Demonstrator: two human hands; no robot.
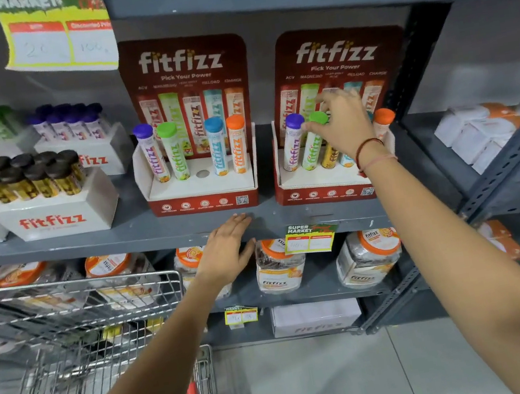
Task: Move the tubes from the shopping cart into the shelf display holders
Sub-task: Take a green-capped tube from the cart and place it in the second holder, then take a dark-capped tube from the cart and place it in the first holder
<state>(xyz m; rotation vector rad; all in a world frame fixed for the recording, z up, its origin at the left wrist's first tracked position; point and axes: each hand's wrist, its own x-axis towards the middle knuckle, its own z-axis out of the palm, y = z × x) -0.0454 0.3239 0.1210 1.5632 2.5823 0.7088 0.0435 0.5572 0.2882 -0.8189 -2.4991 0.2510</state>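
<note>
Green-capped tube (313, 144) stands in the right display holder (324, 183), second slot, beside the purple-capped tube (292, 144). Right hand (340, 122) sits over it, fingertips closed on the green cap; looks like the seating step. Left hand (226, 250) lies flat and spread on the shelf edge (105, 241), holding nothing. Left display holder (199, 186) shows one vacant hole (203, 173). Shopping cart (78, 327) lower left. Next move likely: let go of the cap, fetch another tube from the cart.
</note>
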